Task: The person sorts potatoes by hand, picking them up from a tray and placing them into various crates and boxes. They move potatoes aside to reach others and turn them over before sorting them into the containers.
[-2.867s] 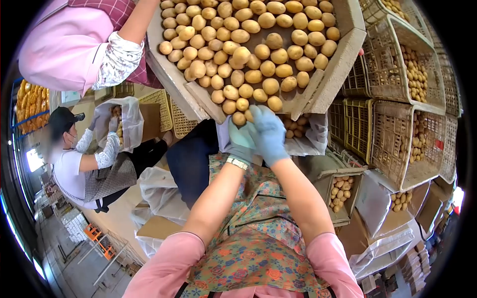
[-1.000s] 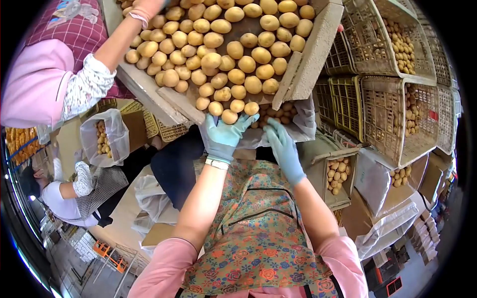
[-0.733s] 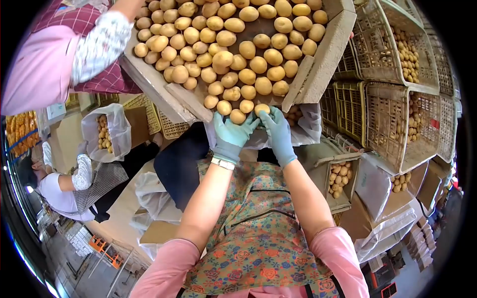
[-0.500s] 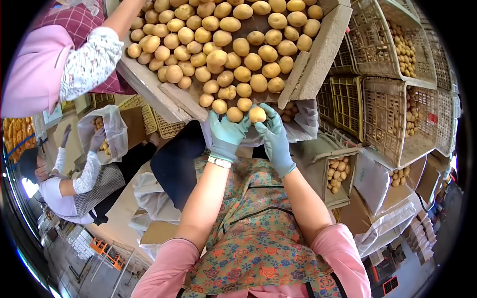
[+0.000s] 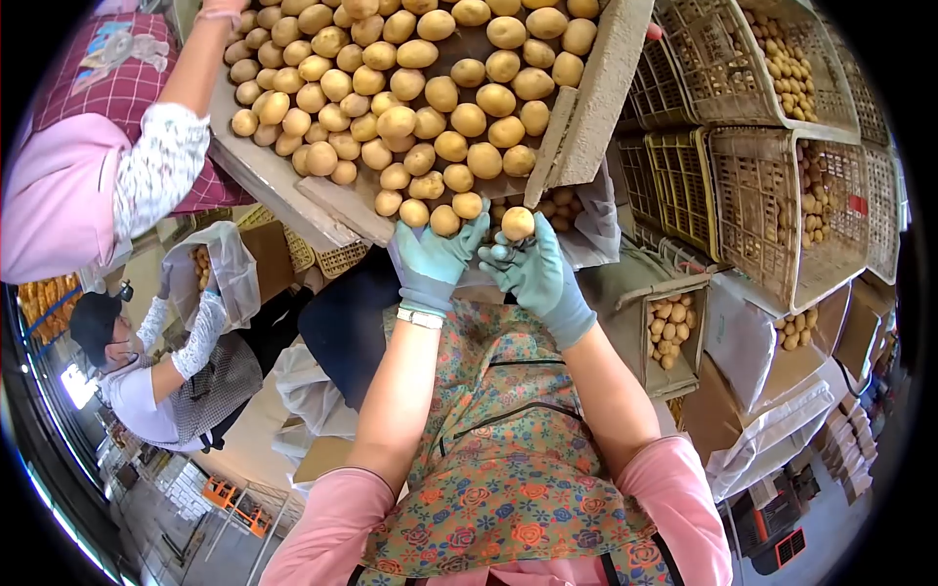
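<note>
Many round yellow-brown potatoes (image 5: 450, 146) lie on a tray with worn wooden sides (image 5: 598, 107). At the tray's near opening, my left hand (image 5: 430, 262), in a blue-green glove, has its fingers spread under and beside the lowest potatoes (image 5: 445, 221). My right hand (image 5: 535, 276), gloved alike, is curled round a single potato (image 5: 518, 224) just right of the opening, apart from the left hand. Behind it a pale plastic liner (image 5: 598, 230) holds more potatoes, partly hidden by the tray's edge.
Stacked plastic crates (image 5: 752, 225) with potatoes stand at the right, above lined cartons (image 5: 772, 420). A small box of potatoes (image 5: 671, 330) is near my right arm. One co-worker's arm (image 5: 176, 137) reaches over the tray; another person (image 5: 166, 371) handles a lined box at left.
My right hand has moved slightly right and down, away from my left hand, with the potato in it. The view has shifted, so the tray appears further left and higher.
</note>
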Demonstrator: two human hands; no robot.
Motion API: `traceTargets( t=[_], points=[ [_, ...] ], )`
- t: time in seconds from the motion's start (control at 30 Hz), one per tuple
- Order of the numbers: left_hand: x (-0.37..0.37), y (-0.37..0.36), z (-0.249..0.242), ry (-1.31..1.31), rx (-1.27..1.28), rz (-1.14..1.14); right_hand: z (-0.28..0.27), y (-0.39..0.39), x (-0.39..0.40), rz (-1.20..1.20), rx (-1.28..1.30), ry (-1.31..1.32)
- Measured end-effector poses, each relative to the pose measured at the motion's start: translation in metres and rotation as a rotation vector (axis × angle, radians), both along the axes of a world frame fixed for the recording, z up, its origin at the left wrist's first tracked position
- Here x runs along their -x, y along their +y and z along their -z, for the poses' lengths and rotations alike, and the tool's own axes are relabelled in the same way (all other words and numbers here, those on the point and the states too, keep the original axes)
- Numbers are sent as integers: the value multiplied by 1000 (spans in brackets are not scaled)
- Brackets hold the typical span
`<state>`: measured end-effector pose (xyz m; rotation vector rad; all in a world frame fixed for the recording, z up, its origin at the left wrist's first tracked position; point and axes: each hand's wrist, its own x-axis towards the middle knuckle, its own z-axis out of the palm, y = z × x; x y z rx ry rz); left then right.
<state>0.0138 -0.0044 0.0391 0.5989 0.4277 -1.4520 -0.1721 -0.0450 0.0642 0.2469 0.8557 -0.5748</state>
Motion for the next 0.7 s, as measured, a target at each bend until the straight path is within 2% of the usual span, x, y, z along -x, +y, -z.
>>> traceTargets(
  t=[0.07,0.2,0.27,0.33,0.4,0.47,0.53,0.57,0.6,0.67,0.7],
  points=[
    [2,-1,0,-36,0,6,-4,0,-1,17,-143,-54],
    [6,-7,-3,-163,3,26,2,6,0,65,-205,-186],
    [9,-10,-4,-167,-13,6,14,11,6,78,-163,-60],
    [8,-7,-6,125,-5,-61,27,11,14,122,-206,50],
    [8,-7,-7,134,13,-42,29,18,17,2,-83,335],
    [7,-8,-5,84,-21,-26,18,24,16,-244,182,559],
    [11,-6,-5,63,-14,-36,-32,12,-8,-469,965,782],
    [14,-5,-6,42,-6,-39,-30,8,-21,-498,1564,1136],
    [14,1,6,40,-4,-43,-55,-14,-38,-534,1767,1177],
    [10,14,39,-1135,-43,412,-34,-25,-78,-731,1973,1427],
    [11,9,28,-1140,-41,408,-26,-30,-95,-963,2002,1481]
  ],
)
